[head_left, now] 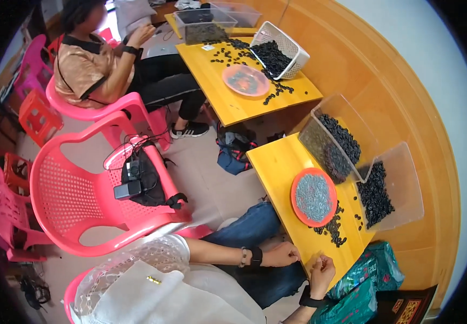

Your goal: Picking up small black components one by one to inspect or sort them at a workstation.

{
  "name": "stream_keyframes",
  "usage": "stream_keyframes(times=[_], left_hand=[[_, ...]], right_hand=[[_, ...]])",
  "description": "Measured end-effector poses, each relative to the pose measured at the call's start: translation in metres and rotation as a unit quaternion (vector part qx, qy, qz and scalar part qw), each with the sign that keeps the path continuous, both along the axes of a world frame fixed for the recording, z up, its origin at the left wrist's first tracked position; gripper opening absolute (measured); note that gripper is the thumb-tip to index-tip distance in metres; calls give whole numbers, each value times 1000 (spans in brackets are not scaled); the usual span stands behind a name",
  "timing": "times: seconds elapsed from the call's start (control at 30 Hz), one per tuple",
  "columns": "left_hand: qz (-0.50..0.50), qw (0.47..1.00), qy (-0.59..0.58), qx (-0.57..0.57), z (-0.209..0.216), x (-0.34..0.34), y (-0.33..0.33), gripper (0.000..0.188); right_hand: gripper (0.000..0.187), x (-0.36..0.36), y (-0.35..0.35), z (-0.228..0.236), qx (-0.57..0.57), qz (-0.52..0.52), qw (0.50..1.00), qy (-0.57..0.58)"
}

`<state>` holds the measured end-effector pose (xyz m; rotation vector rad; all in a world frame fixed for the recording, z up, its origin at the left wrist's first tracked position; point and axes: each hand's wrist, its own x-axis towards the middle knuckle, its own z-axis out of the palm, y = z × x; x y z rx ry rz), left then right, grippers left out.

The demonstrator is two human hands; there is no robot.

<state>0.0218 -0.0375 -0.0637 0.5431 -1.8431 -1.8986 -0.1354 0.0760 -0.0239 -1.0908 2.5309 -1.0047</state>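
Note:
My left hand is over my lap by the near table's edge, fingers curled together; anything in them is too small to make out. My right hand is at the table's near corner, its thumb and fingers pinched, and whatever they hold cannot be made out. Nearest to both hands on the yellow table lie loose small black oval parts. Beside these parts stands a round red plate filled with small grey metal pieces. Both wrists wear black bands.
Clear plastic bins of black parts line the table's far side. Green packages sit at lower right. A pink chair holds a black bag. Another person sits at a second yellow table with a tipped white basket.

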Motion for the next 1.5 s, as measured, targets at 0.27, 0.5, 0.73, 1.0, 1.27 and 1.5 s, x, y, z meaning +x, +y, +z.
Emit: stream_keyframes(times=[0.27,0.5,0.73,1.0,1.27,1.5], left_hand=[[-70,996,15,45,-4,1,20,18],[-87,994,23,69,-23,5,27,16],[-100,995,26,18,-2,18,8,24],[-134,978,-18,158,-10,12,3,20],[-113,984,-62,123,-4,20,-10,20],[-116,979,-68,156,-2,15,-9,20]], right_hand=[[20,-5,-36,36,35,34,999,26],[20,-51,-49,27,24,37,996,81],[30,-83,-69,5,118,63,970,202],[15,-86,-84,8,190,-49,968,160],[12,-66,-91,7,189,-46,971,137],[9,-55,-96,-3,145,-30,978,144]])
